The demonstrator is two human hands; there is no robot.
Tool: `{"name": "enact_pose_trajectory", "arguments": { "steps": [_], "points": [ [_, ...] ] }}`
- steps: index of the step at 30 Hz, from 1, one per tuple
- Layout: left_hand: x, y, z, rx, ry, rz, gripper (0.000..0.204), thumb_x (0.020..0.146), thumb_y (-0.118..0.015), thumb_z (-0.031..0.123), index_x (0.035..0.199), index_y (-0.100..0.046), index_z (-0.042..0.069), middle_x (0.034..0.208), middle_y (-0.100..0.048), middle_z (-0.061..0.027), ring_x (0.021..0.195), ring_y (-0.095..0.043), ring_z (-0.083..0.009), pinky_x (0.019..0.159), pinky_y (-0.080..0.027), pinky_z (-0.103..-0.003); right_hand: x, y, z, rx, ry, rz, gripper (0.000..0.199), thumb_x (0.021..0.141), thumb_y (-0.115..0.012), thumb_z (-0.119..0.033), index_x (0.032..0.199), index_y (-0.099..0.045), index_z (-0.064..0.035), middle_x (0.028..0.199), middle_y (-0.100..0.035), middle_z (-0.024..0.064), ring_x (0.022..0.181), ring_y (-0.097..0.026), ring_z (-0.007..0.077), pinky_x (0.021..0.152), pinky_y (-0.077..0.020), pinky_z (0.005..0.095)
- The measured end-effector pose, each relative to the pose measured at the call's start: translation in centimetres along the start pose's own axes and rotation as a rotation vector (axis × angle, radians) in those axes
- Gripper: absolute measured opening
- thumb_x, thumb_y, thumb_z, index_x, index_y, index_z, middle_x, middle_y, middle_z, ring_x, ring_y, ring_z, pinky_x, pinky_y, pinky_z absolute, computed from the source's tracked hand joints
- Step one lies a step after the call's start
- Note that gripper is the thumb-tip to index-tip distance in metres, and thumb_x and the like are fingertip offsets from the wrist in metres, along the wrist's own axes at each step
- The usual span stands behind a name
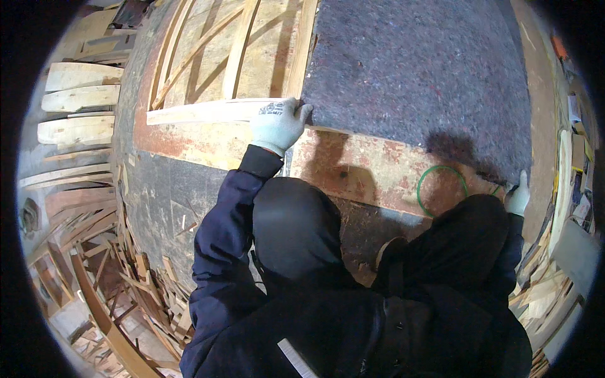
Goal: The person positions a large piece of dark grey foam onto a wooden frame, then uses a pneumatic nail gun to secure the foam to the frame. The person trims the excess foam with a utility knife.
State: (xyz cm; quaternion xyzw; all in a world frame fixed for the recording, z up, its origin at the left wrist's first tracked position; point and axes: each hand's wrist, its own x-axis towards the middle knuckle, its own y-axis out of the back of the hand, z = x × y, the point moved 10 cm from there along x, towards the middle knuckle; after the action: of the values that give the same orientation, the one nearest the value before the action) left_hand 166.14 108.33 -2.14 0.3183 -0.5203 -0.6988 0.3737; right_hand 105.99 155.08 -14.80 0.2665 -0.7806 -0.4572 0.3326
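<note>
A large sheet of speckled grey-blue felt (416, 69) lies flat in front of me. Beside it on the left is a wooden frame (195, 112) of pale slats with a diagonal brace. My left hand (277, 128), in a light glove, is closed at the felt's near left corner, over the end of the frame's front rail. Its thumb and fingers meet at the felt's edge. At the near right corner of the felt, my right hand (518, 198), also gloved, pinches the edge; my knee and sleeve hide part of that arm.
Under both lies a worn, paint-stained board (372, 167). A green ring of strap or cord (420, 192) rests by my right knee. Wood offcuts (151, 283) are heaped at the left, below stacked curved planks (82, 97). More timber (563, 189) lines the right side.
</note>
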Motion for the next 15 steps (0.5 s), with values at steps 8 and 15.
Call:
{"name": "enact_pose_trajectory", "arguments": {
  "steps": [8,15],
  "points": [
    [0.2,0.6,0.2,-0.060,-0.088,0.065,0.032,0.093,-0.072,0.035,0.089,-0.062,0.004,0.092,-0.064,-0.0207,0.088,-0.064,-0.0413,0.079,-0.052,-0.050,-0.8,-4.7,5.2,0.309,-0.251,-0.092,0.064,0.085,-0.077,-0.014,0.144,-0.055,-0.0035,0.088,-0.066,0.0182,0.077,-0.066,0.0311,0.072,-0.0539,0.0417],
    [0.7,2.6,0.8,-0.126,-0.128,0.175,0.047,0.091,-0.074,0.034,0.125,-0.064,0.004,0.111,-0.065,-0.0189,0.104,-0.063,-0.0370,0.092,-0.050,-0.046,-1.4,-5.5,-3.1,1.534,-0.877,0.050,0.058,0.106,-0.052,-0.043,0.145,-0.052,-0.0007,0.140,-0.062,0.0140,0.125,-0.061,0.0295,0.105,-0.0490,0.0393]
  ]
}}
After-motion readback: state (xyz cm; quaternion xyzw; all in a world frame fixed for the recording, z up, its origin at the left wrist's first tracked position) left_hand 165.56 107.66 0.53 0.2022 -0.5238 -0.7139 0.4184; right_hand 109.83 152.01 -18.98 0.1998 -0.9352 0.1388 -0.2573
